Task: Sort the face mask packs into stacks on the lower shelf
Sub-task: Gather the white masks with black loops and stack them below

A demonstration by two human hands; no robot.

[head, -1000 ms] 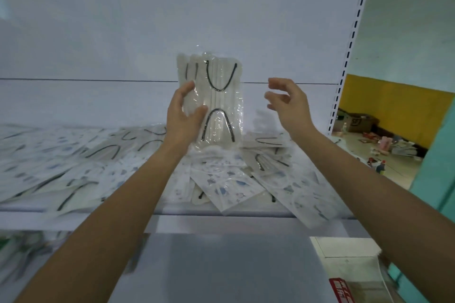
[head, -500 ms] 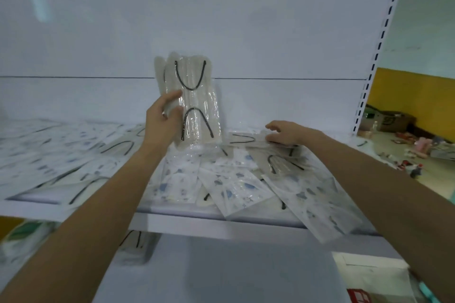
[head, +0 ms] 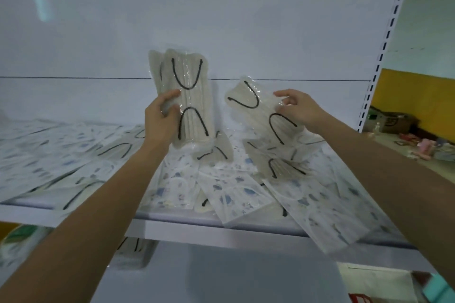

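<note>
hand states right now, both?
Left hand: grips upright clear-wrapped beige mask pack, black loops.
Right hand: pinches tilted clear-wrapped beige mask pack.

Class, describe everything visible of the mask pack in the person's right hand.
The mask pack is a clear plastic sleeve holding cream pleated masks with black ear loops, one loop at each end. It is tilted, top leaning left, lifted above the pile of packs on the shelf. The right hand pinches its right edge; whether its lower end touches the pile is unclear.

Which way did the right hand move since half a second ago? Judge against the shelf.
Yes: the right hand rose off the shelf pile, lifting a mask pack.
</note>
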